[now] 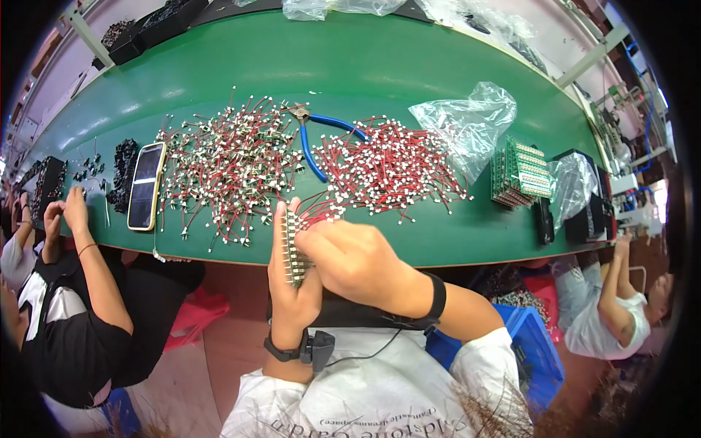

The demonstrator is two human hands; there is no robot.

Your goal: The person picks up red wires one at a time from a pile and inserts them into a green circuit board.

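My left hand is wrapped round a narrow stack of circuit boards, held upright with a row of metal pins along its side. Over the boards' right edge, my right hand is closed, its fingertips mostly hidden. A bunch of red connector wires with white plugs comes out past its fingers. Just beyond lies a pile of red wires with white plugs. To its left spreads a larger pile of wired parts. Blue-handled pliers rest open between the piles.
A phone lies left of the piles on the green table. Clear plastic bags and stacked green boards stand right. A blue crate is beside me. A co-worker's hands work at left; another person sits right.
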